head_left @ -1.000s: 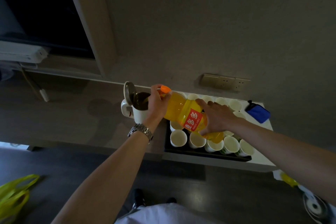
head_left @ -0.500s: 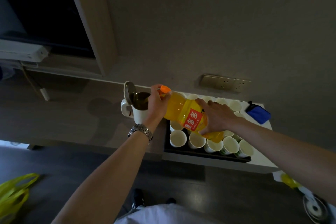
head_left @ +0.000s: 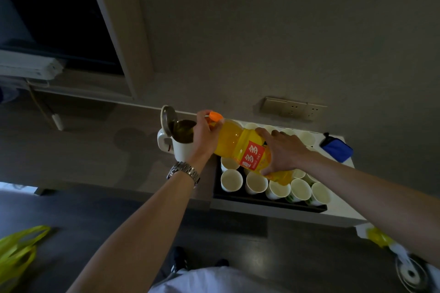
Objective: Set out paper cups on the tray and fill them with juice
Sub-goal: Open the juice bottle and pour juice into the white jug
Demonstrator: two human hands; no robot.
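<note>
Bottle (head_left: pixel 240 147): juice-filled, tilted above the tray, neck toward 10 o'clock.
Left hand (head_left: pixel 202 137): grip closed round the orange cap (head_left: pixel 215 116).
Right hand (head_left: pixel 282 151): grip clamped on the bottle's lower body.
Cups (head_left: pixel 232 180): empty, packed upright in the black tray (head_left: pixel 269 201).
Kettle (head_left: pixel 176 140): lid open, at 9 o'clock of tray.
Counter (head_left: pixel 342 211): carries tray.

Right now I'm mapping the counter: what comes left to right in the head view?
Kettle → left hand → bottle → right hand → blue pouch.
</note>
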